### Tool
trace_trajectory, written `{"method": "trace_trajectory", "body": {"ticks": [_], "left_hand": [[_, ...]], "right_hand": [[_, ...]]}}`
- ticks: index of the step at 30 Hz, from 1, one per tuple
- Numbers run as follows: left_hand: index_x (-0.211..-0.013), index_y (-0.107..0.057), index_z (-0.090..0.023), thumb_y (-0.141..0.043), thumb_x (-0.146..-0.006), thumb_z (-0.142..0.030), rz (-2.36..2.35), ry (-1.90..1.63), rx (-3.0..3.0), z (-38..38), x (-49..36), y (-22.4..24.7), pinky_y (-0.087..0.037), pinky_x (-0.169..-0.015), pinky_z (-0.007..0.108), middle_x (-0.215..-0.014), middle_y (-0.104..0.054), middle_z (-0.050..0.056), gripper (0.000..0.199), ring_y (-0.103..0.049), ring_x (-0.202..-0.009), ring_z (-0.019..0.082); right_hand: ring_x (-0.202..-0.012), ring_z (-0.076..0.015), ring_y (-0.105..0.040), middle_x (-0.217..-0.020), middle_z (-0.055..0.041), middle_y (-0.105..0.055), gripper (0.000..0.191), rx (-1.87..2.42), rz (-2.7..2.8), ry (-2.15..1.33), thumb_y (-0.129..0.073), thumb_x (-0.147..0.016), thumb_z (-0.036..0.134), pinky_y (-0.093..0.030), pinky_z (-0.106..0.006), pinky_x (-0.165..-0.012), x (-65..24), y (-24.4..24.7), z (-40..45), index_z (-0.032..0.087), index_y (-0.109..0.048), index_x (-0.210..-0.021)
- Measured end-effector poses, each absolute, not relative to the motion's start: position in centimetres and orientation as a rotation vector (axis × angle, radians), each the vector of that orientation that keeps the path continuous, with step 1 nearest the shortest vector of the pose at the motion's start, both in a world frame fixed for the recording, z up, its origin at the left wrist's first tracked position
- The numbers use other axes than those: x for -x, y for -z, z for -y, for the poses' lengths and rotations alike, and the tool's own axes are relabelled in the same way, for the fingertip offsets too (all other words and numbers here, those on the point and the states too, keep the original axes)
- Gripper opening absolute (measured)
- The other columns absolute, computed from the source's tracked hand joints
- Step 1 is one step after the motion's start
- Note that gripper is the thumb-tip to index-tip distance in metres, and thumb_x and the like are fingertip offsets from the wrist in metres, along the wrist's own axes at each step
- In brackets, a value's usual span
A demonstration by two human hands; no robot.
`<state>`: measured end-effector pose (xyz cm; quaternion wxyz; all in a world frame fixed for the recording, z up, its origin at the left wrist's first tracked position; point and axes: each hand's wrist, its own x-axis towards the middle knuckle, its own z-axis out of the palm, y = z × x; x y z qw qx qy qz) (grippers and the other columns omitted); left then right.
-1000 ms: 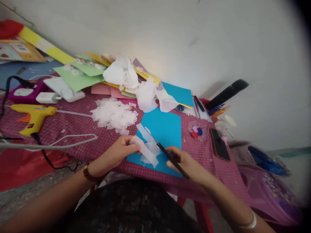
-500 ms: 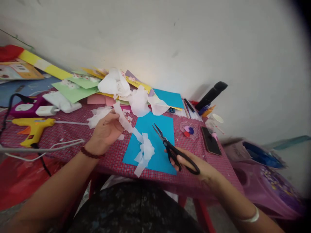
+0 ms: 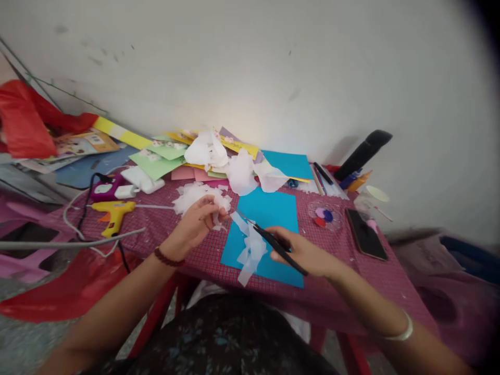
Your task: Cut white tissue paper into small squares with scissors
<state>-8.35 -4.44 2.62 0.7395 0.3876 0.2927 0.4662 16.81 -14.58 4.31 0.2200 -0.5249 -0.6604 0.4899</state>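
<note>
My right hand (image 3: 292, 247) grips the black-handled scissors (image 3: 275, 244), whose blades point up and left over the blue sheet (image 3: 269, 208). Strips of thin white paper (image 3: 252, 250) lie on that sheet, their upper end close to the blade tips. My left hand (image 3: 201, 221), fingers closed, is left of the blades. A bit of white paper shows below its fingertips, but whether they pinch it is hard to tell. Behind this hand is a pile of white paper pieces (image 3: 187, 197).
A yellow glue gun (image 3: 114, 213), white cables and a purple power socket (image 3: 103, 191) sit at the left. Coloured papers (image 3: 160, 164) and crumpled white sheets (image 3: 240, 172) line the wall. To the right are a clear dish (image 3: 326, 216) and a phone (image 3: 366, 234).
The view has shifted left. The long white strip formerly raised in my left hand no longer spans to the sheet. The scissors, open before, now have their blades closer together at the paper's upper end.
</note>
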Motion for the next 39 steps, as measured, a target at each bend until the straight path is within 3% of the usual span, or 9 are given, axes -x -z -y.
{"method": "trace_trajectory", "body": {"ticks": [4,7,15,25,31,34,39], "left_hand": [[-0.088,-0.057,-0.018,-0.072,-0.076,-0.022,-0.824,-1.027,-1.148,3.8,9.6,-3.3,-0.049,-0.062,0.022,-0.071,-0.072,0.0,0.02,-0.065,-0.063,0.013],[-0.08,-0.064,-0.015,-0.07,-0.079,-0.027,-0.911,-0.975,-1.274,3.1,10.1,-3.6,-0.047,-0.061,0.022,-0.071,-0.071,0.002,0.013,-0.063,-0.064,0.013],[-0.07,-0.066,-0.015,-0.067,-0.082,-0.033,-0.978,-0.902,-1.232,0.7,9.7,-3.0,-0.044,-0.061,0.022,-0.065,-0.068,0.002,0.021,-0.059,-0.06,0.012],[-0.067,-0.064,-0.015,-0.067,-0.076,-0.027,-1.095,-0.772,-1.12,-1.3,8.8,-3.2,-0.04,-0.054,0.021,-0.061,-0.066,0.001,0.016,-0.054,-0.053,0.01],[-0.072,-0.063,-0.016,-0.066,-0.079,-0.03,-1.017,-0.658,-1.167,-0.6,10.4,-3.1,-0.043,-0.058,0.022,-0.067,-0.066,0.001,0.016,-0.056,-0.059,0.011],[-0.068,-0.061,-0.016,-0.062,-0.083,-0.032,-1.063,-0.69,-1.218,0.1,11.3,-2.7,-0.041,-0.058,0.023,-0.064,-0.062,0.0,0.022,-0.053,-0.057,0.011],[-0.069,-0.061,-0.016,-0.064,-0.084,-0.034,-1.119,-0.923,-1.226,0.2,11.8,-2.5,-0.041,-0.063,0.023,-0.067,-0.063,-0.001,0.023,-0.054,-0.063,0.011]], "right_hand": [[-0.084,-0.0202,-0.052,-0.1,-0.0062,-0.059,0.063,1.426,1.922,-1.406,-0.067,-0.082,0.052,-0.046,-0.031,-0.07,-17.0,-4.6,12.2,0.014,-0.05,-0.13],[-0.086,-0.0206,-0.054,-0.103,-0.0067,-0.061,0.064,1.385,1.978,-1.45,-0.068,-0.082,0.05,-0.047,-0.031,-0.071,-17.5,-4.9,10.3,0.015,-0.05,-0.133],[-0.079,-0.0181,-0.053,-0.097,-0.0054,-0.061,0.059,1.343,2.039,-1.54,-0.07,-0.08,0.044,-0.045,-0.03,-0.068,-17.1,-4.9,5.5,0.016,-0.053,-0.129],[-0.072,-0.0161,-0.053,-0.086,-0.0015,-0.064,0.043,1.395,1.924,-1.508,-0.074,-0.078,0.036,-0.04,-0.026,-0.061,-16.5,-2.9,3.2,0.019,-0.064,-0.116],[-0.064,-0.0138,-0.048,-0.072,0.0028,-0.055,0.038,1.445,1.87,-1.553,-0.072,-0.079,0.038,-0.036,-0.025,-0.057,-16.8,-2.1,2.6,0.019,-0.064,-0.112],[-0.069,-0.0161,-0.051,-0.081,-0.0001,-0.058,0.048,1.429,1.884,-1.591,-0.071,-0.078,0.04,-0.039,-0.027,-0.06,-16.6,-2.7,2.3,0.018,-0.059,-0.119],[-0.096,-0.0257,-0.055,-0.113,-0.0113,-0.061,0.064,1.284,2.014,-1.594,-0.065,-0.08,0.044,-0.045,-0.039,-0.084,-16.6,-4.4,2.5,0.015,-0.044,-0.133]]}}
